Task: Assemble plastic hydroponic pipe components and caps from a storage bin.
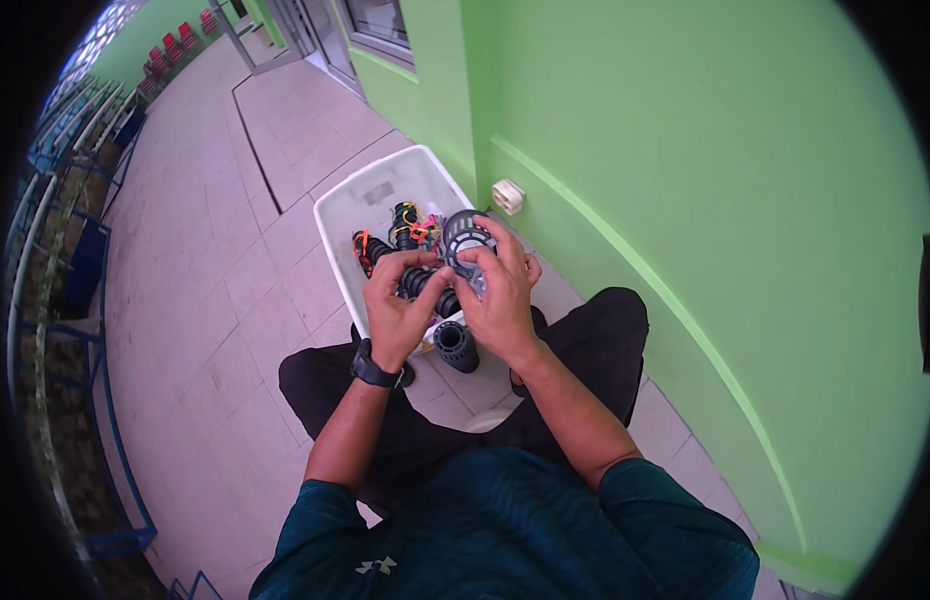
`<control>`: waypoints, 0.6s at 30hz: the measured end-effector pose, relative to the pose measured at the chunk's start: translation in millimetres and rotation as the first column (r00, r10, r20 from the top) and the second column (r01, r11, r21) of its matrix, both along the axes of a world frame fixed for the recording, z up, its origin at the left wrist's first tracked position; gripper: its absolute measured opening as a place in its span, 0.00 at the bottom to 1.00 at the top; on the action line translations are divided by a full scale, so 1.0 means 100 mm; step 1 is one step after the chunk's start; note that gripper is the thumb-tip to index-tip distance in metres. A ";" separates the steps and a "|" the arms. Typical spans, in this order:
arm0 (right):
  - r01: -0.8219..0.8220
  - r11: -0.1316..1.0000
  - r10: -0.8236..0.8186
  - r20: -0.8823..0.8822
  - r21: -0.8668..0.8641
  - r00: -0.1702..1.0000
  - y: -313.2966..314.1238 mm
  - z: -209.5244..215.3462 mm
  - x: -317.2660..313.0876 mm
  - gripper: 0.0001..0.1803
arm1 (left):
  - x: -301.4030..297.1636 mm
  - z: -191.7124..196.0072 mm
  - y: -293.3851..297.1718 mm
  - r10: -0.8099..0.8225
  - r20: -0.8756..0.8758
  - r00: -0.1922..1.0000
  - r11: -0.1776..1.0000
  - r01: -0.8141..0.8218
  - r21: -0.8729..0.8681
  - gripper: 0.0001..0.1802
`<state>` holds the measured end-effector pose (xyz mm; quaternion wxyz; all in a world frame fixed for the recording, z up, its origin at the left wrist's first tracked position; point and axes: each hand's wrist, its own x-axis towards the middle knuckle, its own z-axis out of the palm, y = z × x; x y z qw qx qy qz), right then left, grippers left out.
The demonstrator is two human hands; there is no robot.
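My right hand (505, 295) grips a grey slotted plastic basket-like piece (465, 230), round with open bars, over the near right part of a white bin (327, 215). Close beside it is my left hand (393, 310), thumb and fingertips brought together near the piece's lower edge. Whatever lies between those fingertips is too small to make out. Below both hands a dark hollow cylinder with a slotted side (455, 345) stands just outside the bin, between my legs. Inside the bin lie black ribbed tubular pieces (403, 228), some with orange and yellow strips around them.
A green wall (685, 200) with a white socket box (508, 197) rises at the right. Tiled floor (225, 300) stretches away to the left. Blue metal racks (90, 260) line the far left side, and stacked red chairs (175, 45) stand in the distance.
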<state>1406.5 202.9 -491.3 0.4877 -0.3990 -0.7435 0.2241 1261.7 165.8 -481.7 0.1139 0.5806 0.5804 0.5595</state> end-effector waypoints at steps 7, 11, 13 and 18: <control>0.265 0.949 -0.273 0.023 0.172 0.962 -0.11 0.64 0.54 0.13 | 0.82 0.64 0.04 0.090 -0.148 0.985 0.988 -0.069 0.140 0.05; 0.403 0.884 -0.382 -0.129 0.239 0.915 -0.08 0.42 0.86 0.06 | 1.23 0.50 0.14 0.012 -0.133 0.991 0.998 -0.003 0.064 0.07; 0.394 0.887 -0.384 -0.088 0.240 0.919 -0.02 0.39 1.43 0.08 | 1.79 0.57 0.23 -0.045 -0.211 0.976 0.999 0.039 -0.032 0.09; 0.507 0.839 -0.483 -0.160 0.195 0.861 0.15 0.52 2.96 0.17 | 2.94 0.78 0.60 -0.383 0.083 0.920 0.905 0.391 -0.168 0.07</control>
